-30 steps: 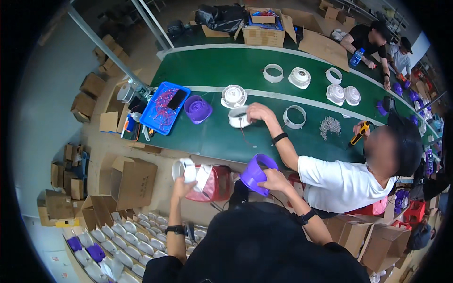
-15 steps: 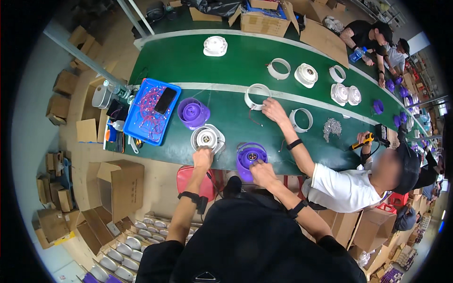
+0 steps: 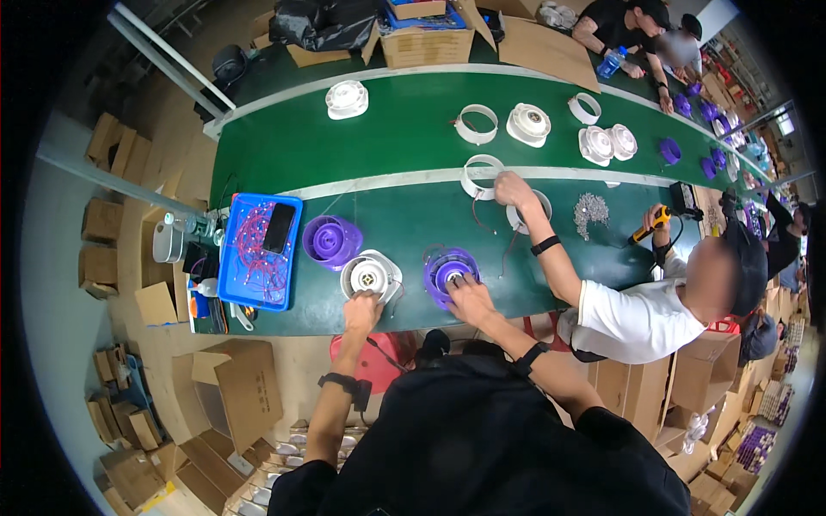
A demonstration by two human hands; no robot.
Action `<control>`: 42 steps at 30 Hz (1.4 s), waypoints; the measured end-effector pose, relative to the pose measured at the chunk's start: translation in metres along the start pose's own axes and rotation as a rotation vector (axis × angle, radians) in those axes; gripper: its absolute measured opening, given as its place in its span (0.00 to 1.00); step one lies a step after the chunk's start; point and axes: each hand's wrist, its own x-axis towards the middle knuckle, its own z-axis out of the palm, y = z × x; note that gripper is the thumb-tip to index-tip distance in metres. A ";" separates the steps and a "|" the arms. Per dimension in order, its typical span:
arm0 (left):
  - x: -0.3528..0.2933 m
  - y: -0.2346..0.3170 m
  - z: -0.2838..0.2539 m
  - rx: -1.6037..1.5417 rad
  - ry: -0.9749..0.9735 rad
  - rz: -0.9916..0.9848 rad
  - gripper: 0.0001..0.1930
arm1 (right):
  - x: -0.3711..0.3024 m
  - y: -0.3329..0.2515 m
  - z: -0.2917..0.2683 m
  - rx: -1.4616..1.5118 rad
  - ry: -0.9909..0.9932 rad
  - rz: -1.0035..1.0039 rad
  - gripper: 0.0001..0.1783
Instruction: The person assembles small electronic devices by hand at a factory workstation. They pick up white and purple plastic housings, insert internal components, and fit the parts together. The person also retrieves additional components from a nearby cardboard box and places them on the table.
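My left hand [image 3: 363, 311] is closed on the near rim of a white round housing [image 3: 372, 273], which lies on the green tabletop and has a gold-coloured star-shaped piece in its centre. To the right of it, a purple round housing [image 3: 436, 273] sits near the table's front edge. My right hand [image 3: 471, 301] grips this purple housing at its near right side, fingertips reaching in towards the lighter purple centre; the fingertips are partly hidden. Behind the white housing, a second purple housing [image 3: 332, 242] stands untouched.
At left lies a blue tray [image 3: 294, 273] with red wires and a black phone [image 3: 279, 228]. On my right, a co-worker's hand [image 3: 512, 187] holds a white ring [image 3: 472, 182]; their other hand holds a yellow-black power screwdriver [image 3: 644, 228]. A pile of screws [image 3: 591, 211] lies between.
The purple housing under my right hand has gone from tilted at the table edge to resting on the tabletop. My right hand moved with it. The co-worker's ring has shifted right. My view has turned slightly.
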 end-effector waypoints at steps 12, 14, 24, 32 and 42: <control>0.152 0.024 -0.018 0.022 0.059 0.109 0.11 | -0.020 0.006 0.003 0.075 0.093 -0.030 0.13; 0.200 0.022 -0.032 0.019 0.125 0.104 0.09 | -0.018 0.001 -0.003 0.119 0.017 0.035 0.14; 0.337 -0.136 -0.095 0.168 0.262 -0.469 0.12 | -0.011 -0.008 -0.004 0.092 -0.054 0.120 0.18; 0.300 -0.190 -0.119 0.011 0.228 -0.281 0.15 | -0.004 -0.003 -0.004 0.160 -0.096 0.147 0.20; 0.369 -0.199 -0.110 0.174 0.186 -0.163 0.16 | -0.002 -0.006 -0.011 0.128 -0.147 0.164 0.21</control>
